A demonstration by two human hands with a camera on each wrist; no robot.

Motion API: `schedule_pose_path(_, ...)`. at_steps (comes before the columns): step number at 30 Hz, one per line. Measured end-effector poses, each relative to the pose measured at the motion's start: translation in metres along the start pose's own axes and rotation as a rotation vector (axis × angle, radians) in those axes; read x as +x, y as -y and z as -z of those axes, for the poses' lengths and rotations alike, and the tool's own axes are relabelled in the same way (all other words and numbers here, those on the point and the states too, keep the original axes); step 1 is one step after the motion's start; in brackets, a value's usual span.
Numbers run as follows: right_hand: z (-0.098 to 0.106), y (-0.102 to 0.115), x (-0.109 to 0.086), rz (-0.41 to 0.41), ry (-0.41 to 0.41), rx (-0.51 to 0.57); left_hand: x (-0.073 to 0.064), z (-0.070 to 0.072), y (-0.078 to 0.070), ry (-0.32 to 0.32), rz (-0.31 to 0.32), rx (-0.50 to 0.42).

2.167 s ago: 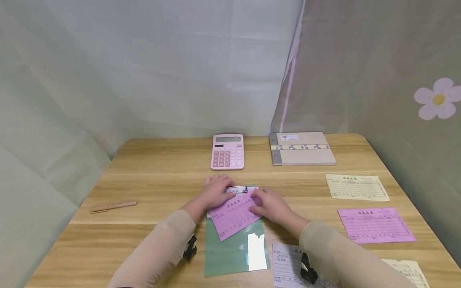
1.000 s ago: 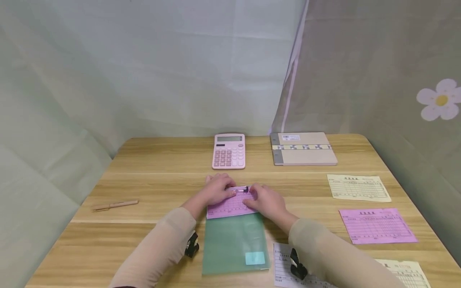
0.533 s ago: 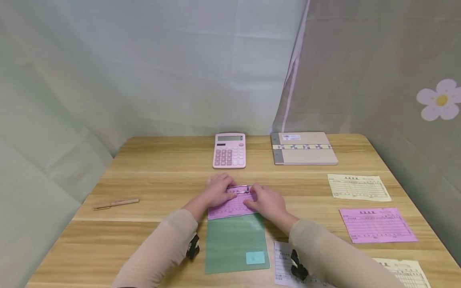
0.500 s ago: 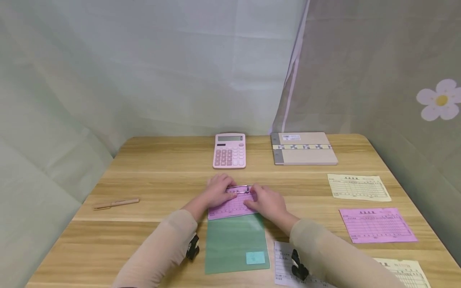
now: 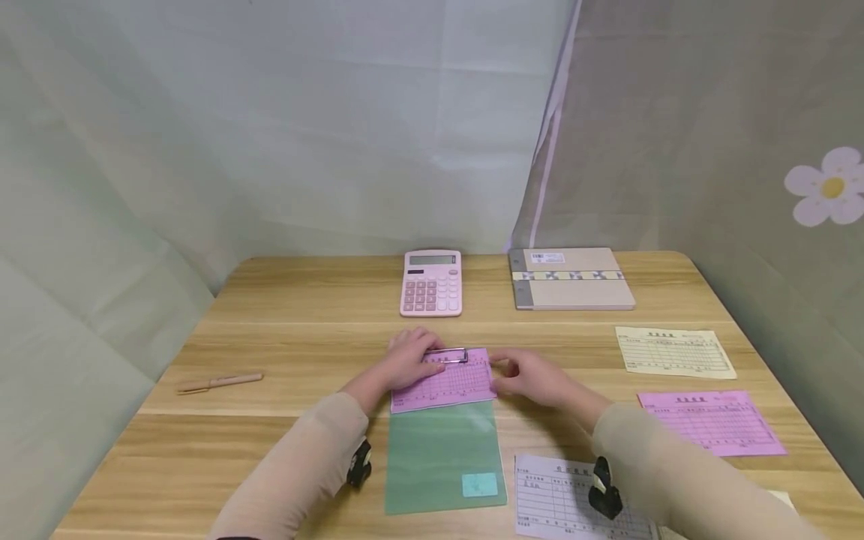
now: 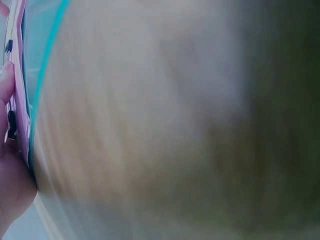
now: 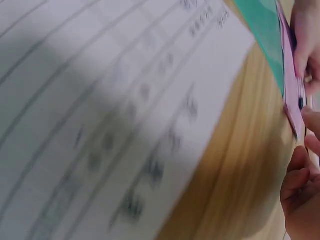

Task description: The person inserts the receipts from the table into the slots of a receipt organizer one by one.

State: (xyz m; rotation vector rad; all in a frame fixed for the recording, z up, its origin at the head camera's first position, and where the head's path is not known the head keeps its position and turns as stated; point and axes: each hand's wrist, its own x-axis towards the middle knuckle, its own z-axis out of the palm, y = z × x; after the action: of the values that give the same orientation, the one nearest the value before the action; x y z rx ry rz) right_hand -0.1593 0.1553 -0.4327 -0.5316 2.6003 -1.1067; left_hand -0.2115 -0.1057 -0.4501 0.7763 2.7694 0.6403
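A green clipboard (image 5: 442,457) lies on the wooden table with a pink form slip (image 5: 452,386) under its metal clip (image 5: 455,355). My left hand (image 5: 408,361) grips the clip end, its thumb on the clip and the other fingers around the top edge. In the left wrist view, that thumb (image 6: 7,82) lies along the clip beside the pink slip. My right hand (image 5: 529,376) is at the slip's right edge, with loosely bent fingers and the thumb and forefinger apart. The right wrist view shows its fingertips close to the slip's corner.
A pink calculator (image 5: 432,283) and a beige notebook (image 5: 572,279) stand at the back. A pen (image 5: 221,382) lies left. On the right are a yellow slip (image 5: 675,351), another pink slip (image 5: 715,422) and a white form (image 5: 574,495) partly under the right sleeve.
The pink slip, earlier slanted in the right hand, now lies straight under the clip. The right hand has moved right, off the slip's face to its edge. My left hand stays at the clip.
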Motion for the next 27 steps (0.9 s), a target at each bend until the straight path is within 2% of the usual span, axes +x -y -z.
schedule_pose_path(10, 0.036, -0.028, -0.023, 0.073, 0.031, -0.060, 0.000, 0.000, 0.000, 0.001, -0.001, 0.001)
schedule_pose_path(22, 0.058, -0.047, -0.052, 0.150, 0.100, -0.213, -0.003, 0.001, -0.001, 0.012, 0.001, 0.004)
schedule_pose_path(27, 0.064, -0.053, -0.065, 0.156, 0.138, -0.221, -0.003, 0.002, -0.002, 0.018, 0.000, 0.009)
